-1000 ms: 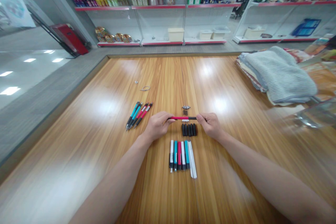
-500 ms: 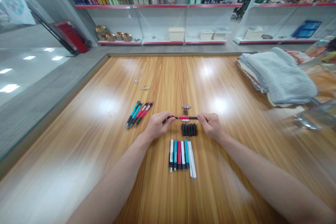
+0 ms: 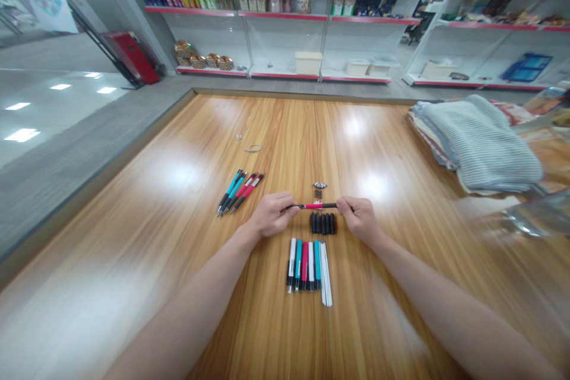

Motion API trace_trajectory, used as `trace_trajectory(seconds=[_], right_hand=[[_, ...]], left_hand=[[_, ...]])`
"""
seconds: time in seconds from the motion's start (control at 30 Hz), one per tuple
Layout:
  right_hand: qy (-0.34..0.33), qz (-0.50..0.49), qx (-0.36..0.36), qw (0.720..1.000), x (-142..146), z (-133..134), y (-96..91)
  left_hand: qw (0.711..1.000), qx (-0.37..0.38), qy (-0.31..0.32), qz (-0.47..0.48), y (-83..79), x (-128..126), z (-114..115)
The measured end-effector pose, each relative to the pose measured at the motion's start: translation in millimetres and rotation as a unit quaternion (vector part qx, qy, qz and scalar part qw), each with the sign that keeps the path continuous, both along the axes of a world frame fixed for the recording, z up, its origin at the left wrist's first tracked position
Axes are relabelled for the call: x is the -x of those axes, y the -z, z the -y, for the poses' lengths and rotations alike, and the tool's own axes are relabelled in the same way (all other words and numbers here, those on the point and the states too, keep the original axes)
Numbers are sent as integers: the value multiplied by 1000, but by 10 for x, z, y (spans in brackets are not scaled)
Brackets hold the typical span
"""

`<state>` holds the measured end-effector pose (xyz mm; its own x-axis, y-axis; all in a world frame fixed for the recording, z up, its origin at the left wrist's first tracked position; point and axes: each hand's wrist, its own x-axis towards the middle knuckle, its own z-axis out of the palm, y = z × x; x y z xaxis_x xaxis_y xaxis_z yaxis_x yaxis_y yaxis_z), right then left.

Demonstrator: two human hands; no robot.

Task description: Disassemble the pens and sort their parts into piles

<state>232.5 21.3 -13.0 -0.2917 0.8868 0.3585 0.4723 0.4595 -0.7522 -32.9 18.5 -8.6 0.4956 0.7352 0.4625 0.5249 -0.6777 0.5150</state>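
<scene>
Left hand [image 3: 271, 215] and right hand [image 3: 360, 218] both pinching red-and-black mechanical pen [image 3: 314, 206], one end each, pen lying level between them. Just below it, on wooden tabletop [image 3: 133, 237], we've got row of black grip sleeves [image 3: 323, 223], then lined-up white, teal and red barrels [image 3: 307, 265]. Just beyond pen, small dark parts [image 3: 317, 194]. Off to our left, four teal and red pens [image 3: 240, 192]. Folded grey blanket [image 3: 483, 142] far right.
</scene>
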Motion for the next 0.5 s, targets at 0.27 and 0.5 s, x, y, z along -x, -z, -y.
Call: trace_trajectory(seconds=[0.27, 0.5], right_hand=[[5, -20, -7, 1000, 16, 13, -17], [9, -30, 26, 999, 23, 8, 0]], left_hand=[[993, 17, -81, 80, 55, -54, -8], [993, -25, -41, 112, 60, -79, -22]])
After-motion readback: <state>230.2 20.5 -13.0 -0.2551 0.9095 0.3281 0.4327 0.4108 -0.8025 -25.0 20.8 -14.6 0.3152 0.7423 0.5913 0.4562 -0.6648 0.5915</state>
